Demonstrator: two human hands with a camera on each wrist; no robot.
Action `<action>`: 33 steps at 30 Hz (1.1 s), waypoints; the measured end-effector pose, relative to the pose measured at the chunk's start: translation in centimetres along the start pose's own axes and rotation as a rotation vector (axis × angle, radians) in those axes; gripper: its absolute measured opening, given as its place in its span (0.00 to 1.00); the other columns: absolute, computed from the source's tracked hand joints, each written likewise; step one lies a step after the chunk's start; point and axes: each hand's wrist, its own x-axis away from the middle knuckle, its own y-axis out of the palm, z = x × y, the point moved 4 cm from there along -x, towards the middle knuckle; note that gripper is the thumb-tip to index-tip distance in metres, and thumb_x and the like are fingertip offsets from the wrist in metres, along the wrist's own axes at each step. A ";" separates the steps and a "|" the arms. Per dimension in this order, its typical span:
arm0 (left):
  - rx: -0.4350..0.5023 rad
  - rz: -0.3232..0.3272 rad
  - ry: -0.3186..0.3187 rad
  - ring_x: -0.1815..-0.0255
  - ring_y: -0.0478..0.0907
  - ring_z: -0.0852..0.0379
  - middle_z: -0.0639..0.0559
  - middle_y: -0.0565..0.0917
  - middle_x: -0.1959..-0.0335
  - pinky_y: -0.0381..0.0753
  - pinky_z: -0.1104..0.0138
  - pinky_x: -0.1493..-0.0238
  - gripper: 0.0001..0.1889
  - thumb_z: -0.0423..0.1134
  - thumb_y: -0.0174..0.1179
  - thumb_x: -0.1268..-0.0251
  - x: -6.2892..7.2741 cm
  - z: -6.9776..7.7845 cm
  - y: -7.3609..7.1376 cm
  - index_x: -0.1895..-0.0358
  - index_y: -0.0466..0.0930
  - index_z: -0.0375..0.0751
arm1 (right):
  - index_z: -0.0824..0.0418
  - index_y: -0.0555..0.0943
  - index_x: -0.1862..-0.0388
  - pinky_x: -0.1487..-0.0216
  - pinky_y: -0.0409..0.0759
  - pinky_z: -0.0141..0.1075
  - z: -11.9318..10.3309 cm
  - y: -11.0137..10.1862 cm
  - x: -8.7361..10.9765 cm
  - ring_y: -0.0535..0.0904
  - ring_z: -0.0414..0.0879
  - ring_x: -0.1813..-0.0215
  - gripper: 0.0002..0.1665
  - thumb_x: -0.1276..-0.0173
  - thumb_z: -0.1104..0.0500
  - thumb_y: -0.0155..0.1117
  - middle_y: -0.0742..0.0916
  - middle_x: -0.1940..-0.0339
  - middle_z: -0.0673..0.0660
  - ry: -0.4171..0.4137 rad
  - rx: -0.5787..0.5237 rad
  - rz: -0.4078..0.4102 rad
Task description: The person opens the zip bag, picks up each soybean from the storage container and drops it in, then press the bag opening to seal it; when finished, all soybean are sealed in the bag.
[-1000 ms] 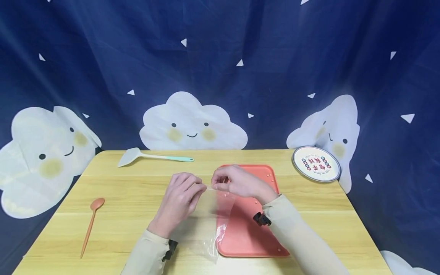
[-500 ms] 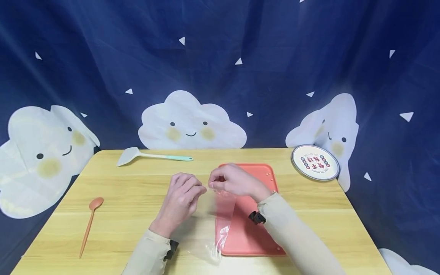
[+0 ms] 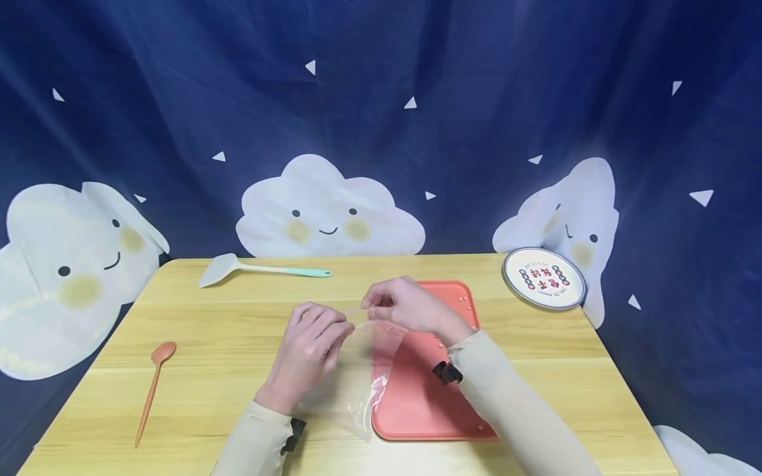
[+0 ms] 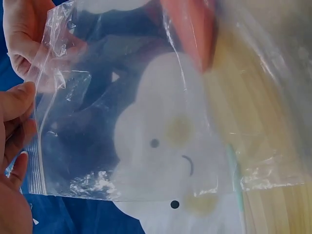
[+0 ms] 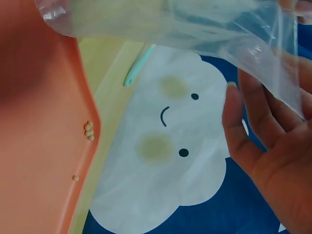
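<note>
a clear plastic bag (image 3: 363, 377) hangs in the lower middle of the head view, its film see-through and lightly creased, with bright glints towards its lower right. its mouth is uppermost there, the two rims slightly parted. in the left wrist view a ridged zip strip (image 4: 38, 165) runs down the left side; in the right wrist view the film stretches across the top of the frame.
</note>
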 end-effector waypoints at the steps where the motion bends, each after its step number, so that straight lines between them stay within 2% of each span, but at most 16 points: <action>1: -0.007 0.000 0.000 0.65 0.78 0.50 0.51 0.83 0.66 0.75 0.52 0.55 0.12 0.37 0.54 0.26 0.0 0.0 0.0 0.67 0.85 0.38 | 0.57 0.86 0.60 0.62 0.83 0.33 0.0 0.0 0.0 0.81 0.38 0.65 0.06 0.34 0.66 0.66 0.86 0.70 0.44 0.003 -0.001 -0.007; 4: -0.015 -0.003 0.004 0.66 0.78 0.51 0.52 0.83 0.67 0.75 0.52 0.55 0.12 0.37 0.54 0.27 0.1 0.2 -0.1 0.68 0.85 0.39 | 0.58 0.86 0.61 0.61 0.83 0.33 -0.1 -0.2 0.0 0.81 0.39 0.64 0.07 0.35 0.68 0.66 0.86 0.68 0.45 -0.004 0.019 -0.007; 8: -0.011 -0.011 0.016 0.68 0.78 0.53 0.52 0.82 0.67 0.75 0.52 0.56 0.12 0.37 0.55 0.27 0.1 0.6 -0.2 0.68 0.85 0.39 | 0.58 0.87 0.64 0.61 0.82 0.33 0.3 -0.5 -0.5 0.80 0.38 0.65 0.07 0.35 0.68 0.66 0.86 0.70 0.43 -0.006 0.068 0.040; 18: 0.022 -0.043 0.031 0.70 0.77 0.55 0.54 0.82 0.69 0.75 0.56 0.57 0.12 0.35 0.54 0.29 0.4 2.0 -0.7 0.68 0.86 0.40 | 0.57 0.87 0.66 0.61 0.81 0.36 2.2 -2.2 -1.3 0.80 0.40 0.67 0.05 0.33 0.65 0.66 0.86 0.72 0.46 0.175 0.089 0.213; 22: 0.049 -0.067 0.019 0.69 0.77 0.55 0.54 0.82 0.69 0.75 0.61 0.62 0.14 0.35 0.52 0.27 0.3 2.4 -0.8 0.69 0.86 0.39 | 0.57 0.87 0.65 0.61 0.81 0.36 3.0 -2.5 -1.3 0.81 0.41 0.66 0.04 0.33 0.64 0.67 0.86 0.70 0.47 0.205 0.089 0.256; 27: 0.091 -0.077 0.020 0.70 0.76 0.55 0.53 0.81 0.69 0.72 0.67 0.71 0.14 0.34 0.51 0.27 -0.1 2.9 -0.8 0.69 0.85 0.38 | 0.57 0.87 0.63 0.60 0.82 0.36 3.4 -2.4 -1.4 0.81 0.40 0.66 0.04 0.33 0.64 0.67 0.86 0.70 0.46 0.217 0.065 0.269; 33: 0.085 -0.079 -0.014 0.69 0.77 0.55 0.53 0.82 0.68 0.74 0.67 0.72 0.15 0.35 0.51 0.25 -0.1 2.6 -0.8 0.68 0.85 0.37 | 0.58 0.87 0.63 0.57 0.82 0.35 3.3 -2.1 -1.4 0.82 0.40 0.64 0.04 0.33 0.64 0.67 0.86 0.69 0.46 0.210 0.017 0.264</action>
